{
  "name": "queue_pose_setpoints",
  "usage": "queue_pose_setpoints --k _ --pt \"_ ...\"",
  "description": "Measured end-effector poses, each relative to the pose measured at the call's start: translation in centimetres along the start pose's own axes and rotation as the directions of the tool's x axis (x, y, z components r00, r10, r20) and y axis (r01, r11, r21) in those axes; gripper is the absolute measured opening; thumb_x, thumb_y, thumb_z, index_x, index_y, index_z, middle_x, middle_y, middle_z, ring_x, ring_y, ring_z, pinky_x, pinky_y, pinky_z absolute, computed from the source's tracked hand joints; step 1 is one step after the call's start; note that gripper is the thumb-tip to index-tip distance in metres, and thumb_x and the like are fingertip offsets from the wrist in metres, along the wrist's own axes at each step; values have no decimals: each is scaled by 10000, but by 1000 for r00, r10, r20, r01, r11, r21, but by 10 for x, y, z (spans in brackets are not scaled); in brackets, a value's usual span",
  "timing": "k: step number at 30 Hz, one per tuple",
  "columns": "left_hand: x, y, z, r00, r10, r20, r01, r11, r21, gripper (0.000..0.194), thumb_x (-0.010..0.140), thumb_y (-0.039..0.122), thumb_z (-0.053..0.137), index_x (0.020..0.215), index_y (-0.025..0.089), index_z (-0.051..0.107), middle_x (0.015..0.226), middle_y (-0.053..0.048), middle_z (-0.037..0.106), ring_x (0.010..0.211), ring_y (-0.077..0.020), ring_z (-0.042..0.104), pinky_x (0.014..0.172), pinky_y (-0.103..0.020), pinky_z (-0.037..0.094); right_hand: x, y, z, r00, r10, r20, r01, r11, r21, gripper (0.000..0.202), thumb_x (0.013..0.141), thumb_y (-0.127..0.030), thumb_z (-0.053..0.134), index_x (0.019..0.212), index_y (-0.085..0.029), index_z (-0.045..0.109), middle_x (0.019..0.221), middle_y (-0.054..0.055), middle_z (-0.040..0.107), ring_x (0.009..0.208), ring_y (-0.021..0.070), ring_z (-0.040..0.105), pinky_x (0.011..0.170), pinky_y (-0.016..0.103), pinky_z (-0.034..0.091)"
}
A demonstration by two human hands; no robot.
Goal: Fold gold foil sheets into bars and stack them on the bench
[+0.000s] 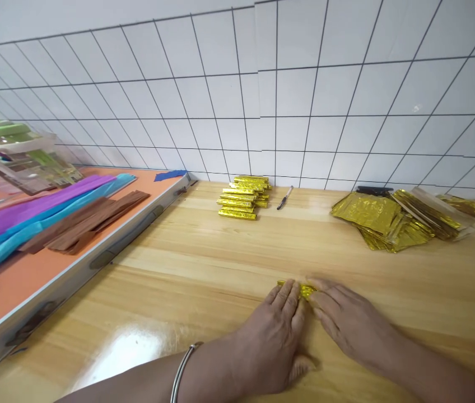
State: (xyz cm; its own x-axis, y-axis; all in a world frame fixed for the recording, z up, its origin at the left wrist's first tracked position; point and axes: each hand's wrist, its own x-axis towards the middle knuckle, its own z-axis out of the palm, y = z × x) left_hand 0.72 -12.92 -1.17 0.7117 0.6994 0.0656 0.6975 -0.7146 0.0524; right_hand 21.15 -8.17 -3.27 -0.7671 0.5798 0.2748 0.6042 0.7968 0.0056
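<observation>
A small piece of gold foil [306, 291] lies on the wooden table [187, 252], partly covered by my hands. My left hand [273, 336], with a bracelet at the wrist, lies over its left part, the fingers stretched out flat and the thumb apart. From the right, my right hand [350, 319] touches the other end with its fingertips, its fingers extended and slightly blurred. Beyond my hands, a pile of narrow folded gold strips [237, 202] sits near the wall. Flat gold foil sheets [372, 215] are stacked at the right.
A pen [285, 198] lies beside the strips. At the left, an orange board [107, 224] with a raised edge bears purple, blue and brown paper [82, 224] and a clear pitcher [36, 162] with a green-lidded cup. A tiled wall [237, 95] bounds the back.
</observation>
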Motion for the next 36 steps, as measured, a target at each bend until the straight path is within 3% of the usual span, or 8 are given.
queue_pose_setpoints --k 4,14,20,24,27,30,34,36 --pt "1 -2 -1 1000 21 0 -21 1000 -23 753 870 560 303 1342 -27 282 1414 -258 251 1343 -362 144 1087 -472 191 0 -6 16 998 -13 60 14 1000 -9 594 847 -296 463 1380 -83 308 1415 148 354 1286 244 341 1026 413 376" --pt "-24 -32 5 1000 -14 -13 12 990 -140 748 853 606 319 1376 73 262 1415 -192 307 1333 -293 241 1085 -431 226 -28 8 6 991 -38 131 43 999 -31 686 837 -314 485 1428 -130 190 1464 104 249 1329 244 253 1035 426 369" --pt "-24 -34 6 998 -17 -56 11 994 -105 733 845 619 326 1351 89 320 1366 -178 390 1284 -295 325 1056 -424 267 -50 15 1 991 80 103 -84 996 29 581 865 -265 456 1409 -191 266 1424 81 348 1287 223 349 1013 436 399" --pt "-6 -26 1 996 26 -90 -29 999 -25 610 823 607 410 1125 94 546 1185 -161 537 1145 -297 449 991 -439 332 -51 16 -7 983 149 110 -161 981 112 488 884 -237 430 1365 -201 360 1388 71 412 1266 202 385 1018 425 396" --pt "14 -19 -2 994 85 -70 -83 996 22 362 850 454 485 854 115 611 1085 -130 565 1036 -256 497 880 -369 425 -49 13 -9 987 129 94 -144 975 170 429 879 -228 443 1307 -209 450 1367 71 443 1264 210 388 1026 428 382" --pt "32 -15 1 996 83 -25 -82 996 30 182 876 277 473 805 141 570 904 -81 577 859 -205 524 735 -317 468 -50 15 -5 981 194 31 -195 948 251 372 878 -217 448 1245 -205 512 1318 76 500 1236 202 423 1012 405 398" --pt "40 -16 8 999 42 -19 -42 999 23 74 887 191 441 883 166 510 853 -49 550 833 -192 504 726 -306 468 -51 29 1 891 441 -111 -366 840 400 255 866 -242 471 1082 -217 604 1105 65 637 1077 192 546 909 367 466" --pt "40 -16 10 999 41 -8 -41 998 38 58 878 159 447 913 170 492 876 -44 544 834 -190 499 725 -304 472 -48 35 2 869 484 -108 -391 803 450 213 848 -258 497 1011 -225 629 1036 53 655 1026 198 562 876 365 467"
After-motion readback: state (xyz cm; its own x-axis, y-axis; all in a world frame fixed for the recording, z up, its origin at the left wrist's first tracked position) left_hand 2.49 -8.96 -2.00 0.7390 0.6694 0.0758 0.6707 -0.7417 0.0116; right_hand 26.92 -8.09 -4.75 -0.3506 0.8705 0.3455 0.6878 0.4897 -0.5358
